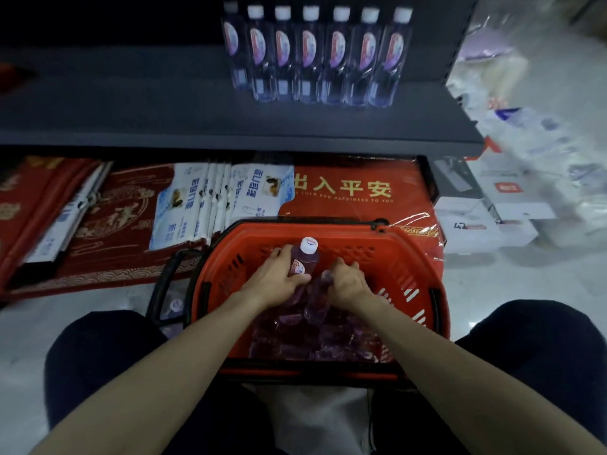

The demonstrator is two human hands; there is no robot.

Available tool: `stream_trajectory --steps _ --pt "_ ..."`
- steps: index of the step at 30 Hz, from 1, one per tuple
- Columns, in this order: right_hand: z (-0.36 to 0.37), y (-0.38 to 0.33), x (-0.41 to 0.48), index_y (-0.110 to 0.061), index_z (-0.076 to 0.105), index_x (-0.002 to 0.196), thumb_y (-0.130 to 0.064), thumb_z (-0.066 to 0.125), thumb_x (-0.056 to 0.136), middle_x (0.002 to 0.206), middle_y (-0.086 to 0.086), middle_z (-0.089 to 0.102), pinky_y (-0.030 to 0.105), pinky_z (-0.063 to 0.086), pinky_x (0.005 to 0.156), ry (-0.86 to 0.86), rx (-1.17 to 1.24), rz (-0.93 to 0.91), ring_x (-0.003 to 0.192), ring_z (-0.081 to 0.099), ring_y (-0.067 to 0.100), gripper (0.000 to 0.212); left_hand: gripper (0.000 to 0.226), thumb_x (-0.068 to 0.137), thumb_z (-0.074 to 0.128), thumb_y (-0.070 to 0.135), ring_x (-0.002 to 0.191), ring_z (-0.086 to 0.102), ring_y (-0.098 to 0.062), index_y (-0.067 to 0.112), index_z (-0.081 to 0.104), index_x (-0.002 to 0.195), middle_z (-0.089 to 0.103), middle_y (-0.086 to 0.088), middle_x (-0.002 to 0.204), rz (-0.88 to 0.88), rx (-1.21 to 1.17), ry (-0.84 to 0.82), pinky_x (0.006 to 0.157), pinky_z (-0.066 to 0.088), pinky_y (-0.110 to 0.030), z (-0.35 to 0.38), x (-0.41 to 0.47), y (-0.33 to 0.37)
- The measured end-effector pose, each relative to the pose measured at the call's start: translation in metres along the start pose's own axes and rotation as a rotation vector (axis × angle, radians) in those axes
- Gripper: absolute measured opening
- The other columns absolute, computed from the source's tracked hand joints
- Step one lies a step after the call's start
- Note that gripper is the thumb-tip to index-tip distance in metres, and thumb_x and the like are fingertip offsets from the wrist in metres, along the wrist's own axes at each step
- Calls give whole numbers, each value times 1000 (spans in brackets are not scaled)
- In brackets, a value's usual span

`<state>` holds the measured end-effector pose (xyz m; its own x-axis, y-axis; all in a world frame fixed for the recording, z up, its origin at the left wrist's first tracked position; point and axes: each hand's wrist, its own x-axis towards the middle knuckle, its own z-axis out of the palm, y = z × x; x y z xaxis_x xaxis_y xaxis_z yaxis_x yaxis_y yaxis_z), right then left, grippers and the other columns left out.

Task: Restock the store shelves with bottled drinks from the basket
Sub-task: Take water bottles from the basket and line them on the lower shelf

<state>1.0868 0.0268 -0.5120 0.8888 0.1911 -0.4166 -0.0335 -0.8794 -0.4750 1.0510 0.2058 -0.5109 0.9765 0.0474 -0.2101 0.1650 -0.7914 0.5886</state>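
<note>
Reaching with both hands into the red shopping basket (410,257) on the floor. Gripping an upright water bottle (305,257), white cap up, in the left hand (279,274), near the basket's far wall. Curling the right hand (348,280), just beside, over a second bottle (317,302) lying atop the heap inside. Above, on the dark shelf (164,110), a row of bottles (312,57) standing upright.

Dim and murky, darkest at ten o'clock above the shelf (230,142). Pale floor (525,280) at three o'clock is brightest; packages (492,77) at two o'clock smear. Edges bow outward.
</note>
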Motion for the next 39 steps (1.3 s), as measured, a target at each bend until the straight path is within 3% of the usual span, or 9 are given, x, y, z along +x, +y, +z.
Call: stream_trajectory --steps 5,11,14,18,22,24,31,36,39 --pt "-58 6 -5 -16 51 116 -16 67 98 102 0 59 17 46 68 88 342 -133 95 58 16 24 51 91 69 47 112 61 -16 28 43 130 60 5 121 103 -119 130 98 50 -40 -34 1 39" --pt "-147 -5 -23 -36 57 101 -34 60 96 103 6 70 49 60 86 266 630 -277 99 70 35 7 44 98 67 36 110 63 -13 29 38 130 62 11 115 233 -276 240 96 48 -32 -74 10 105" --pt "-195 -24 -45 -30 60 103 -25 58 103 97 5 67 65 57 88 340 760 -352 94 69 31 5 48 98 67 36 106 64 -16 22 40 134 64 7 113 291 -281 263 90 50 -34 -93 18 140" --pt "-252 -40 -52 -17 59 121 -16 55 106 107 6 66 65 54 93 389 729 -430 104 65 29 16 53 96 68 39 97 67 -15 21 40 137 68 6 107 374 -258 280 82 52 -34 -117 27 184" --pt "-299 -54 -46 -12 60 125 -15 56 104 119 16 70 58 55 97 449 678 -477 114 67 33 21 47 97 69 36 75 65 10 26 39 133 66 17 94 407 -244 289 63 46 -7 -136 45 216" --pt "-318 -58 -38 -17 62 121 -16 57 103 117 16 70 58 55 98 460 662 -510 112 67 32 19 43 98 68 37 74 65 7 28 39 128 68 11 91 400 -255 308 58 46 -9 -142 55 229" --pt "-354 -59 -9 -18 60 120 -17 54 105 115 24 67 73 55 74 448 652 -514 97 69 38 16 50 91 77 39 74 60 13 23 46 126 65 16 93 354 -333 419 57 40 -8 -150 102 259" --pt "-364 -54 15 -18 59 127 -19 51 107 120 20 67 69 58 76 426 630 -444 90 65 27 21 59 89 76 38 93 66 -12 21 44 136 68 3 108 352 -346 443 67 45 -22 -146 131 268" --pt "-364 -51 32 -19 60 126 -21 51 107 118 18 68 70 57 75 429 631 -419 96 69 36 21 58 90 76 36 107 65 -19 22 44 136 66 4 119 335 -375 470 80 50 -31 -140 147 269"
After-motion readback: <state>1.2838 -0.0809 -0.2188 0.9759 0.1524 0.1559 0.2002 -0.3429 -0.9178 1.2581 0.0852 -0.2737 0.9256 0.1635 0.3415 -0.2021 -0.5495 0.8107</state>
